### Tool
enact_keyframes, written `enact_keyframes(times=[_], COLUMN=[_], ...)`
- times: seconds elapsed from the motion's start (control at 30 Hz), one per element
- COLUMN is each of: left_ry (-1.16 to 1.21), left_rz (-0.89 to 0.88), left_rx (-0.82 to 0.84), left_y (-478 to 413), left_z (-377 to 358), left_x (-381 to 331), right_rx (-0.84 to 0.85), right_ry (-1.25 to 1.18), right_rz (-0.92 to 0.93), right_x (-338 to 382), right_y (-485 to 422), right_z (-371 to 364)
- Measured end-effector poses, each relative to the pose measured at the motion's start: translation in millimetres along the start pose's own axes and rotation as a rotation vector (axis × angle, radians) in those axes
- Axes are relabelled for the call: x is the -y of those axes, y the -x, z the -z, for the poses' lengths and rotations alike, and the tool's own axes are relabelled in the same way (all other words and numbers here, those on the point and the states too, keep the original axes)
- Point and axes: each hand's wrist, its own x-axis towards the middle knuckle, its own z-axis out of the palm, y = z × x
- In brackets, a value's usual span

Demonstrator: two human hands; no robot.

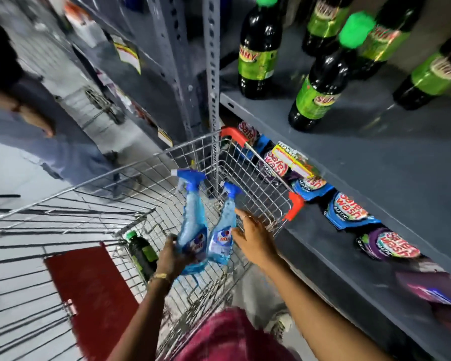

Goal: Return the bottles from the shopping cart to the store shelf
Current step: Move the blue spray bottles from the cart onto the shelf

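Bottles come first: two blue spray bottles (193,225) sit over the shopping cart (255,183), both seemingly held in the left hand (173,259), though blur makes that unsure. The right hand (253,237) is spread wide, touching one. A dark bottle (141,252) lies in the cart. Next, lift them to the shelf (375,162) beside it.
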Motion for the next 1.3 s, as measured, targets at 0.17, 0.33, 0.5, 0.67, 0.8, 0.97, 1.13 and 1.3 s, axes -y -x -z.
enact_keyframes(times=[0.17,0.33,0.5,0.67,0.8,0.97,1.13,1.3], left_ry=[0.257,0.212,0.043,-0.036,-0.062,-0.184,-0.261,-0.291], left_rz=[-0.365,-0.651,-0.908,-1.120,-1.144,-1.128,-1.124,-1.189], left_rx=[0.169,0.348,0.462,0.549,0.673,0.873,0.909,0.897], left_y=[59,109,154,211,258,300,319,322], left_z=[-9,-56,-121,-208,-285,-365,-417,-440], left_x=[-81,-158,-218,-263,-281,-289,-284,-283], right_rx=[0.010,-0.439,-0.679,-0.914,-1.105,-1.271,-1.342,-1.341], right_ry=[-0.505,-0.775,-0.718,-0.729,-0.701,-0.744,-0.757,-0.712], right_rz=[0.010,0.008,0.014,0.048,-0.003,-0.115,-0.171,-0.169], right_x=[16,5,-35,-79,-132,-195,-239,-255], right_y=[36,79,131,204,255,301,324,332], right_z=[21,88,175,240,275,297,306,312])
